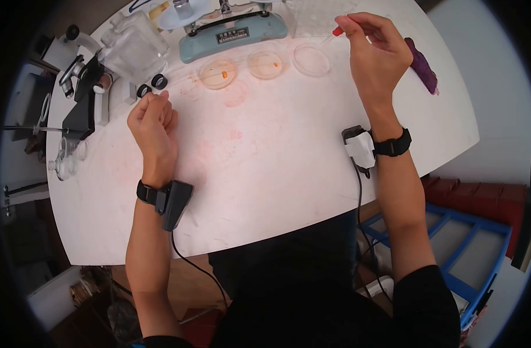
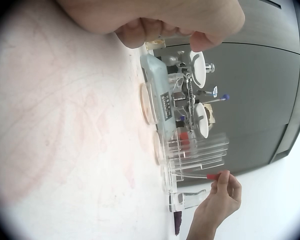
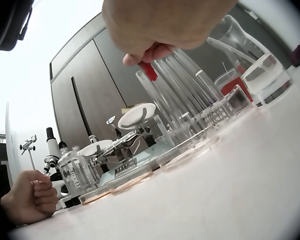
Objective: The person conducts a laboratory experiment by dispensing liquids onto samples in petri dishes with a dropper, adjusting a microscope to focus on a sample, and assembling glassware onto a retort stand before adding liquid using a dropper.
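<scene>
My right hand (image 1: 381, 61) pinches the red bulb (image 1: 337, 31) of a clear dropper between thumb and fingers. The dropper slants down towards a clear petri dish (image 1: 312, 60), the rightmost of three; whether its tip touches the dish cannot be told. Small orange pieces lie in the middle dish (image 1: 264, 66) and the left dish (image 1: 214, 76). My left hand (image 1: 153, 124) is at the left of the table with its fingers curled in and nothing held. In the right wrist view the left hand (image 3: 32, 197) is a fist beside the glassware, and the red bulb (image 3: 150, 72) shows under the right fingers.
A blue balance (image 1: 233, 37) stands behind the dishes, with test tubes (image 3: 177, 87) in a clear rack to its right. A glass beaker (image 3: 262, 75) is beyond the rack. Glass bottles (image 1: 135, 49), a microscope (image 1: 74, 69) and black eyepieces (image 1: 159, 81) are at left; purple cloth (image 1: 422, 66) lies right.
</scene>
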Available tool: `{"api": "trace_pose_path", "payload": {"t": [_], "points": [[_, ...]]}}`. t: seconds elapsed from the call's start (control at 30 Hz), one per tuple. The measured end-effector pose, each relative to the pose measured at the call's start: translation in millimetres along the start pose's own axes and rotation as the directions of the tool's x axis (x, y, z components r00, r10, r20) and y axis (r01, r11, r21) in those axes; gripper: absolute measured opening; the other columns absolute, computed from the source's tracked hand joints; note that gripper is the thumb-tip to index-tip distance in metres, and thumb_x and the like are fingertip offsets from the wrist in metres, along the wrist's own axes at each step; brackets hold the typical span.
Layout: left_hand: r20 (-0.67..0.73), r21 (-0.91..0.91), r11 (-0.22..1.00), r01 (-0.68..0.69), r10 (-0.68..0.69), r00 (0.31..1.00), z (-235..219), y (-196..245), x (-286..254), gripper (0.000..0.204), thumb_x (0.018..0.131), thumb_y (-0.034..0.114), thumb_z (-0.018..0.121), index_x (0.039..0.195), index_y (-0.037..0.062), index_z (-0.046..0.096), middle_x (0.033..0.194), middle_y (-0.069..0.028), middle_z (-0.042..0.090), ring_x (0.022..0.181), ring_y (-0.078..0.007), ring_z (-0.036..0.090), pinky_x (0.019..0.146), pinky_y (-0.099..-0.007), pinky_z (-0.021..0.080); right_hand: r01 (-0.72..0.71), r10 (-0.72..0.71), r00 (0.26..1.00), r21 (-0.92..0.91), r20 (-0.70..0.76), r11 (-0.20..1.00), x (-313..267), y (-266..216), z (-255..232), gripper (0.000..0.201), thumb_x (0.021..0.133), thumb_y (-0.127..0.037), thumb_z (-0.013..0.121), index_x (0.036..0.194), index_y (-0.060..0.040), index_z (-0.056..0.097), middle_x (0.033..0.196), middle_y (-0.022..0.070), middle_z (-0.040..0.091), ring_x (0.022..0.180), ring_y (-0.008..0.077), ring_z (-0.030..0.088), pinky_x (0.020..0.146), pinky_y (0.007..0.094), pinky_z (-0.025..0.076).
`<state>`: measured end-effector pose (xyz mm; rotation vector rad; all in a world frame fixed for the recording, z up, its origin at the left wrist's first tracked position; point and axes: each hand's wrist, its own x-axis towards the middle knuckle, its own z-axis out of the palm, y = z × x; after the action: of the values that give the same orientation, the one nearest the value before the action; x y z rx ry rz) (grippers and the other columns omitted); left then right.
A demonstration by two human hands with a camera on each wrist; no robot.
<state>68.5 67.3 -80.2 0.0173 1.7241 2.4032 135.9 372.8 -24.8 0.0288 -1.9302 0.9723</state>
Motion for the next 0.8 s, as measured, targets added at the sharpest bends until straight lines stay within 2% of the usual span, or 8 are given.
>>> {"api": "trace_pose_path", "payload": {"t": [0.23, 0.3, 0.4, 0.67, 0.8], "points": [[-0.014, -0.003, 1.0, -0.01, 0.01, 1.0, 2.7, 0.7, -0.9, 0.041, 0.092, 0.003, 0.055, 0.06, 0.0136, 0.032, 0.057, 0.0064, 0.026, 0.049, -0.0056, 0.019, 0.046, -0.0259, 0.016, 0.008, -0.008, 0.999, 0.013, 0.036, 1.0, -3.5, -1.6, 3.6, 0.009, 0.083, 0.001, 0.075, 0.09, 0.0035, 0.069, 0.08, 0.0086, 0.072, 0.072, 0.0147, 0.07, 0.07, 0.0232, 0.054], [-0.009, -0.001, 1.0, -0.008, 0.008, 1.0, 1.8, -0.2, -0.1, 0.041, 0.092, 0.003, 0.055, 0.06, 0.0136, 0.032, 0.057, 0.0063, 0.027, 0.049, -0.0056, 0.019, 0.046, -0.0259, 0.016, -0.106, 0.107, 0.994, 0.034, -0.01, 0.994, -2.9, -12.4, 6.4, 0.006, 0.082, 0.009, 0.067, 0.086, 0.0051, 0.067, 0.075, 0.0064, 0.068, 0.066, 0.0116, 0.063, 0.062, 0.0226, 0.05], [-0.004, 0.001, 1.0, -0.013, 0.013, 1.0, 1.8, 0.0, 0.3, 0.041, 0.092, 0.003, 0.055, 0.06, 0.0135, 0.032, 0.057, 0.0063, 0.027, 0.049, -0.0055, 0.019, 0.046, -0.0259, 0.016, -0.133, 0.133, 0.991, 0.005, -0.006, 0.991, -3.0, -7.5, 5.2, 0.007, 0.079, 0.012, 0.069, 0.083, 0.0067, 0.067, 0.077, 0.0091, 0.069, 0.068, 0.0129, 0.064, 0.064, 0.0235, 0.051], [-0.021, -0.028, 0.999, -0.023, 0.022, 1.0, 3.1, -0.5, 1.0, 0.041, 0.089, 0.002, 0.058, 0.059, 0.0134, 0.034, 0.055, 0.0067, 0.028, 0.047, -0.0053, 0.019, 0.044, -0.0255, 0.016, -0.113, 0.114, 0.993, 0.05, -0.012, 0.992, -4.1, -2.1, 6.7, 0.006, 0.08, 0.011, 0.069, 0.084, 0.0062, 0.067, 0.076, 0.0084, 0.069, 0.067, 0.0124, 0.065, 0.063, 0.023, 0.051], [-0.002, 0.001, 1.0, -0.022, 0.022, 1.0, 1.9, -0.1, 0.8, 0.04, 0.092, 0.003, 0.055, 0.06, 0.0133, 0.033, 0.057, 0.0061, 0.026, 0.049, -0.0056, 0.019, 0.045, -0.0255, 0.016, -0.141, 0.141, 0.99, 0.044, -0.002, 0.989, -3.6, -5.0, 5.3, 0.006, 0.08, 0.01, 0.07, 0.084, 0.006, 0.067, 0.076, 0.0082, 0.069, 0.067, 0.0122, 0.065, 0.063, 0.0229, 0.051]]}}
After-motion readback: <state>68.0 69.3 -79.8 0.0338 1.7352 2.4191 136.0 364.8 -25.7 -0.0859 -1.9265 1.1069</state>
